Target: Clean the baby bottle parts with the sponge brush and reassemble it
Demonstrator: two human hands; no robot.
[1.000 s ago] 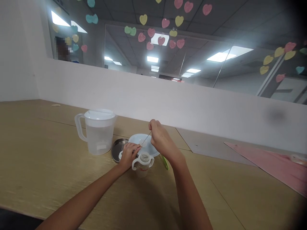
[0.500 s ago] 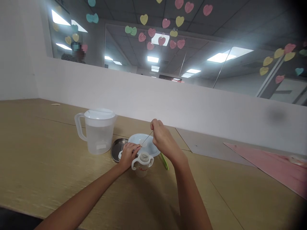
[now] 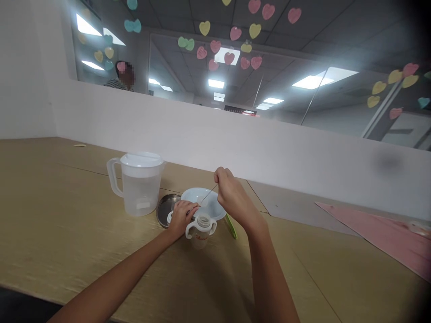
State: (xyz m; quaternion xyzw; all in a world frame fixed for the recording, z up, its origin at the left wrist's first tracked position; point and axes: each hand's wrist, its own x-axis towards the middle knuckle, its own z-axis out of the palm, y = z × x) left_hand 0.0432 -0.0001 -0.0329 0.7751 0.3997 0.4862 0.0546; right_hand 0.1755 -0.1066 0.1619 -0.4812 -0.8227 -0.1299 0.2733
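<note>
Thin rod (image 3: 208, 193) pinched by raised right hand (image 3: 234, 193); left hand (image 3: 182, 218) low, curled.

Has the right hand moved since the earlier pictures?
Yes, the right hand has shifted rightward, judged against the white bowl, which stayed put on the table.

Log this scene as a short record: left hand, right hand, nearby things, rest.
left hand: curled over something hidden, beside a round steel lid
right hand: pinches a thin rod above a white plate
nearby: white two-handled cup with open threaded neck; green handle
rest: lidded plastic jug holding clear liquid, on a wooden table; pink sheet; paper hearts overhead
</note>
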